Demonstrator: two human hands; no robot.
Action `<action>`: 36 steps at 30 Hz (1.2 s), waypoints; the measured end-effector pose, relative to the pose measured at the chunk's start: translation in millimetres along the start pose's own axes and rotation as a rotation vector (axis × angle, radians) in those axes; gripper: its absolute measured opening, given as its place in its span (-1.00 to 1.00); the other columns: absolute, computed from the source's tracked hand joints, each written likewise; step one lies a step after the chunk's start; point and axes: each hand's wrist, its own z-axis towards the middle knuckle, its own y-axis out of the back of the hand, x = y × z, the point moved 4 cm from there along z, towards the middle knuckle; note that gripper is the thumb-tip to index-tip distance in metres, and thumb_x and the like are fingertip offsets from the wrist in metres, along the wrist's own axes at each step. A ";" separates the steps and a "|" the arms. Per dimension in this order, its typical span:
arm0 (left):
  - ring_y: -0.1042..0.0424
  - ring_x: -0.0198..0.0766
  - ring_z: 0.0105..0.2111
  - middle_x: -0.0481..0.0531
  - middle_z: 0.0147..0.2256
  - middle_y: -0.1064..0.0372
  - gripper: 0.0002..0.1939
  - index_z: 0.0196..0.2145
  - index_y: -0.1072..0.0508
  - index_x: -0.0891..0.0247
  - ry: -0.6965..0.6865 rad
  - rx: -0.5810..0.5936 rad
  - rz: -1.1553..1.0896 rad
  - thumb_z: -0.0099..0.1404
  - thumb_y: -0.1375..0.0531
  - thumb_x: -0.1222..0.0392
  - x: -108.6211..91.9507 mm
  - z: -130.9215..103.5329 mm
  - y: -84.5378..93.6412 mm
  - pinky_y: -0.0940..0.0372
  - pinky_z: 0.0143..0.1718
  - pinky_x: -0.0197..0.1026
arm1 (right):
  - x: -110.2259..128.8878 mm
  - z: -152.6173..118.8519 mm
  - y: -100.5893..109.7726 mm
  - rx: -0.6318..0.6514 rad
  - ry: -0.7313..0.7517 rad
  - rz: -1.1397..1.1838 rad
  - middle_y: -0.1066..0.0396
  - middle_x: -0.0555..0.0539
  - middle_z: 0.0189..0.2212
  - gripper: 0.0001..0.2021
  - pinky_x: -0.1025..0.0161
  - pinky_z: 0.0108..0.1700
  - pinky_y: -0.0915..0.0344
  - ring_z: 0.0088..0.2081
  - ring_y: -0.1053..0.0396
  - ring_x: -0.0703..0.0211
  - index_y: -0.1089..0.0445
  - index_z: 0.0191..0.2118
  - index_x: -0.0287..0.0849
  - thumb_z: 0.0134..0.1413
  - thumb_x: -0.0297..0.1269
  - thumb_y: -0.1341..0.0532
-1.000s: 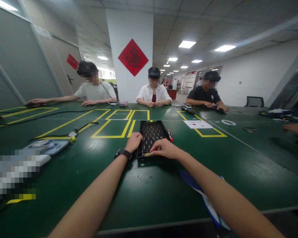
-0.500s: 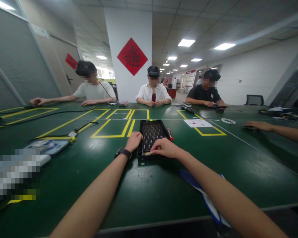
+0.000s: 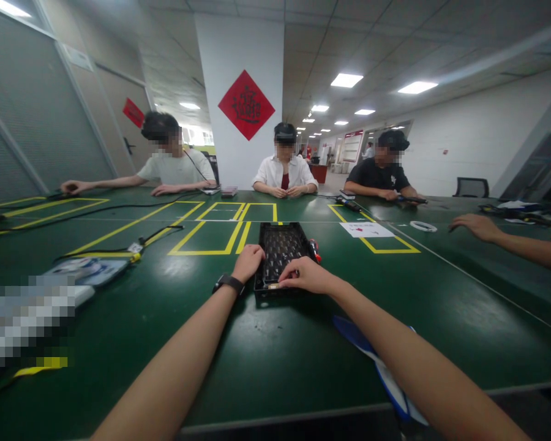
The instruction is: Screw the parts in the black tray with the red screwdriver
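A black, open-topped tray (image 3: 258,293) lies on the green table in front of me, its floor covered with rows of small bright marks or slots. Its left wall is gripped by my left hand (image 3: 248,262), fingers curled over the rim; a dark watch is on that wrist. My right hand (image 3: 305,274) reaches over the tray's near right part, thumb and fingers pinched together. At those fingertips, by the near wall, is a small pale tan piece (image 3: 272,286), too small to identify. Something red (image 3: 317,250) pokes out beyond the tray's right side, partly hidden by my right hand.
Under my right forearm lies a blue-and-white flat object (image 3: 386,373). A printed white sheet (image 3: 366,229) and a white ring (image 3: 423,226) are farther right. Cables and a pouch (image 3: 89,269) lie left. Three people sit opposite; another person's hand (image 3: 480,228) is at right.
Both my hands keep nearly the same place on the tray. At right, the other person's hand has lifted a little off the table. The view has shifted slightly.
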 end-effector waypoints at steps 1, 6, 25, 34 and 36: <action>-0.28 -0.19 -0.26 0.04 -0.44 -0.36 -0.72 -0.64 -0.33 0.24 -0.003 -0.002 -0.002 0.11 0.08 0.26 0.1 0.0 0.0 -0.18 -0.17 -0.17 | 0.3 0.1 0.3 0.004 -0.001 0.010 -0.46 -0.05 -0.44 -0.73 0.37 -0.36 -0.16 -0.43 -0.29 0.30 -0.50 -0.31 -0.22 -0.08 -0.13 -0.23; -0.28 -0.19 -0.25 0.04 -0.44 -0.35 -0.73 -0.64 -0.33 0.24 -0.010 -0.009 -0.008 0.11 0.08 0.26 -0.3 -0.5 0.2 -0.17 -0.17 -0.16 | -0.4 0.1 2.0 -0.041 -0.014 0.035 -0.45 -0.05 -0.47 -0.69 0.38 -0.42 -0.12 -0.49 -0.23 0.33 -0.50 -0.31 -0.24 -0.13 -0.11 -0.26; -0.27 -0.19 -0.25 0.04 -0.44 -0.36 -0.74 -0.63 -0.35 0.27 0.003 0.005 -0.026 0.09 0.07 0.26 3.3 0.0 -1.8 -0.15 -0.18 -0.18 | 3.2 -0.2 -1.0 -0.040 0.004 -0.002 -0.43 -0.05 -0.49 -0.75 0.37 -0.38 -0.14 -0.47 -0.26 0.32 -0.50 -0.36 -0.24 -0.09 -0.15 -0.24; -0.27 -0.19 -0.21 0.04 -0.41 -0.37 -0.73 -0.59 -0.39 0.26 0.013 0.001 -0.036 0.10 0.06 0.26 5.0 -1.3 -2.9 -0.15 -0.16 -0.18 | 2.9 -0.6 -0.3 -0.014 -0.032 0.055 -0.43 -0.05 -0.50 -0.71 0.37 -0.43 -0.12 -0.49 -0.23 0.33 -0.50 -0.32 -0.24 -0.12 -0.13 -0.25; -0.26 -0.18 -0.21 0.04 -0.41 -0.37 -0.72 -0.59 -0.39 0.27 0.007 0.003 -0.040 0.10 0.06 0.26 4.7 -1.1 -3.1 -0.14 -0.17 -0.17 | 2.5 -0.6 -0.2 -0.016 -0.036 0.068 -0.42 -0.04 -0.50 -0.70 0.38 -0.45 -0.10 -0.51 -0.21 0.34 -0.49 -0.31 -0.25 -0.13 -0.12 -0.26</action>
